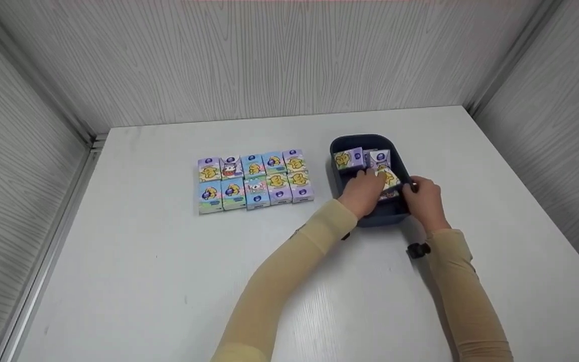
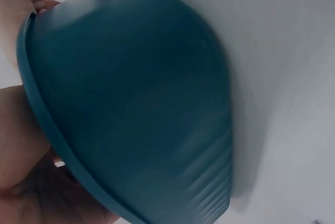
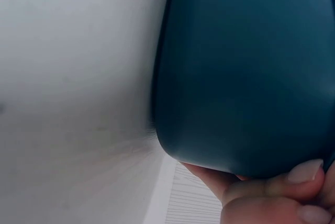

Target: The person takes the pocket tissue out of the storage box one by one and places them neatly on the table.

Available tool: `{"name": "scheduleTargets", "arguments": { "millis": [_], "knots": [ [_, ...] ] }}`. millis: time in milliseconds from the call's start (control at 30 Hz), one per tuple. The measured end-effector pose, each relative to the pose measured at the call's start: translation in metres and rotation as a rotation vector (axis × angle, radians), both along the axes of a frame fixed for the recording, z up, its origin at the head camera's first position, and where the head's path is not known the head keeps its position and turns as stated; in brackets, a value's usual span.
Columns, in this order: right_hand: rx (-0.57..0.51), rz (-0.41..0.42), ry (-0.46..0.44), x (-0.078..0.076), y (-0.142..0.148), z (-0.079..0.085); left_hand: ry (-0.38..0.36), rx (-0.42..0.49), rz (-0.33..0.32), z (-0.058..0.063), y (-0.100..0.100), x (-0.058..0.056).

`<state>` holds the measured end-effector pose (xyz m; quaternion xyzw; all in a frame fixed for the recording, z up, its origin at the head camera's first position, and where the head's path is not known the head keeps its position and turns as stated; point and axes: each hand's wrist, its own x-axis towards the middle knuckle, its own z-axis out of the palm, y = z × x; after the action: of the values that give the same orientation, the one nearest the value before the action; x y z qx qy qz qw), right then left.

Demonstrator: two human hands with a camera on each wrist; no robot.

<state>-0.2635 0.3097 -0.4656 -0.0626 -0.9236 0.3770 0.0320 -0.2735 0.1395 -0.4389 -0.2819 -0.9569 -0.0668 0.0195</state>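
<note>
A dark blue-green plastic bin (image 1: 385,219) stands right of centre, with several small cartoon-printed packs inside, apparently tissue packs. My left hand (image 1: 363,191) reaches over its near-left rim and grips a pack with a yellow cartoon (image 1: 390,179), which lies tilted over another pack. In the left wrist view, the bin wall (image 2: 131,77) hides most of those fingertips. At the right rim, my right hand (image 1: 424,201) holds the bin by its edge. Its curled fingers (image 3: 272,190) show beside the bin wall (image 3: 241,77) in the right wrist view. A purple pack (image 1: 349,159) lies at the bin's far left.
Left of the bin, several similar packs (image 1: 255,186) lie side by side in two rows on the white table (image 1: 169,281). Grey wood-grain panels (image 1: 269,60) enclose the table at the back and both sides.
</note>
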Motion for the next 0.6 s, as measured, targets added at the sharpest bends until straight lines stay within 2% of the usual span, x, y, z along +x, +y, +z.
{"name": "scheduleTargets", "arguments": {
  "millis": [167,300,433,600],
  "knots": [
    [0.005,0.007,0.006,0.000,0.000,0.002,0.006,0.111,-0.004,0.001,-0.006,-0.001],
    [0.001,0.010,0.016,0.002,0.001,0.001,0.043,0.199,-0.017,0.008,-0.016,0.005],
    [-0.002,0.023,0.040,0.003,0.001,0.000,0.066,0.301,-0.006,0.017,-0.036,0.017],
    [0.011,0.027,0.077,0.004,0.001,0.000,0.036,0.382,0.015,0.021,-0.074,0.038]
  ]
}}
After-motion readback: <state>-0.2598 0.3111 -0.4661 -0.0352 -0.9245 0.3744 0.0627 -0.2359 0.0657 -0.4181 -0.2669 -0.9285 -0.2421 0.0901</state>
